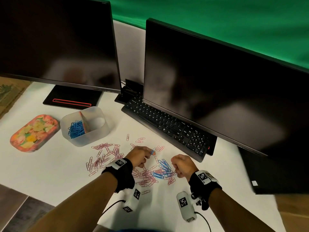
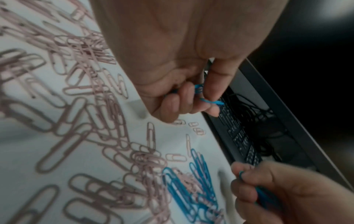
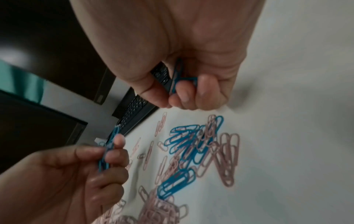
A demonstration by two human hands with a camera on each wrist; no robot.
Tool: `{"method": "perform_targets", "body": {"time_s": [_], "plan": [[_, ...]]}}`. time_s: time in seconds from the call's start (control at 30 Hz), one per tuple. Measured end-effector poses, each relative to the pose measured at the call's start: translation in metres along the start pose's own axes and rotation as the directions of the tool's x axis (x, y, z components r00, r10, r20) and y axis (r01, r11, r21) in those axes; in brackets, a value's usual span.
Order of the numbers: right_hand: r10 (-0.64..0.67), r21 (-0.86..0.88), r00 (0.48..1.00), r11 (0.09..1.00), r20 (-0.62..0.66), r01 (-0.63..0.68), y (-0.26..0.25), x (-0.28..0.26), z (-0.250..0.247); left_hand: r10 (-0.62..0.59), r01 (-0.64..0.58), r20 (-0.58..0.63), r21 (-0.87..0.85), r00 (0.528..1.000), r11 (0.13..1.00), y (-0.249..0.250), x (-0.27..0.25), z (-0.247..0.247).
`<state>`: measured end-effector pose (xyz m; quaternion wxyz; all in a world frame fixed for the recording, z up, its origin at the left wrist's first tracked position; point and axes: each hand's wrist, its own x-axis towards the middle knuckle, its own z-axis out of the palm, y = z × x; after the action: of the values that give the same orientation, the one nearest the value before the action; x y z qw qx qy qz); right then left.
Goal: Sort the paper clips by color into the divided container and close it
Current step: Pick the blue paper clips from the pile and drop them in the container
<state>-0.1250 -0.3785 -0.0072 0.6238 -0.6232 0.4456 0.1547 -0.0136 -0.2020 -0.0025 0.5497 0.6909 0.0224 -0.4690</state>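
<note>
At the far left of the white bench (image 1: 41, 166) lies one floral lid (image 1: 34, 132), flat and apart from the container. Just right of it stands one translucent divided container (image 1: 84, 125), open, with a slanted divider making two compartments: the left one holds a heap of blue clips (image 1: 76, 129), too tangled to count, and the right one shows only its bare floor. In front of the container, pink clips (image 1: 107, 152) are scattered across the bench in a loose spread of several dozen, too many to count exactly.

The left hand (image 1: 139, 156) hovers over this spread, fingers curled, pinching a few blue paper clips (image 2: 201, 92) between thumb and fingertips; the exact number is unclear. Between the two hands lies a mixed pile where roughly ten loose blue clips (image 1: 163, 168) overlap pink ones. The right hand (image 1: 183, 165) is clenched around its own small bunch of blue clips (image 3: 177, 78), at least two.

Behind stand two dark monitors (image 1: 217, 84) and one black keyboard (image 1: 167, 126), partly under the right monitor.
</note>
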Motion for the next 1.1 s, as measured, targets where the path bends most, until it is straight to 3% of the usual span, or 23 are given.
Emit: {"method": "perform_targets", "body": {"time_s": [0.13,0.23,0.33,0.43,0.5,0.53,0.6,0.67,0.77,0.9,1.1], "plan": [[-0.029,0.049,0.999,0.998,0.027,0.028,0.000,-0.005,0.002,-0.059,0.070,0.053,-0.238,0.997,0.969,0.004,-0.006,0.002],[-0.035,0.198,0.996,0.980,0.085,0.017,-0.003,-0.012,0.002,-0.065,0.080,0.064,-0.269,0.996,0.960,0.007,-0.009,0.004],[-0.051,0.182,0.995,0.983,0.084,0.035,-0.002,-0.016,0.001,-0.017,0.019,0.037,-0.053,0.999,0.998,0.008,-0.009,0.009],[-0.050,0.096,0.997,0.994,0.054,0.045,0.000,-0.015,0.001,0.056,-0.051,-0.013,0.230,0.998,0.972,0.007,-0.006,0.018],[-0.130,-0.131,0.991,0.983,0.000,0.129,0.003,-0.009,0.002,0.157,-0.110,-0.067,0.456,0.985,0.883,0.003,-0.002,0.022],[-0.202,-0.313,0.979,0.932,-0.028,0.184,0.004,-0.007,0.003,0.212,-0.138,-0.072,0.555,0.975,0.820,0.001,-0.002,0.024],[-0.322,-0.638,0.946,0.736,-0.035,0.227,0.004,-0.009,0.007,0.268,-0.172,-0.023,0.711,0.963,0.682,-0.003,-0.003,0.027],[-0.367,-0.784,0.930,0.577,0.000,0.228,0.002,-0.013,0.013,0.273,-0.185,0.043,0.833,0.961,0.521,-0.005,-0.005,0.031],[-0.419,-0.852,0.908,0.464,0.032,0.244,0.000,-0.013,0.018,0.289,-0.190,0.077,0.902,0.954,0.388,-0.006,-0.003,0.036],[-0.447,-0.860,0.892,0.428,0.064,0.277,0.004,-0.012,0.018,0.307,-0.221,0.133,0.936,0.943,0.275,-0.006,0.001,0.039],[-0.450,-0.847,0.886,0.423,0.111,0.321,0.013,-0.010,0.011,0.283,-0.196,0.112,0.936,0.953,0.291,-0.008,0.003,0.034]]}}
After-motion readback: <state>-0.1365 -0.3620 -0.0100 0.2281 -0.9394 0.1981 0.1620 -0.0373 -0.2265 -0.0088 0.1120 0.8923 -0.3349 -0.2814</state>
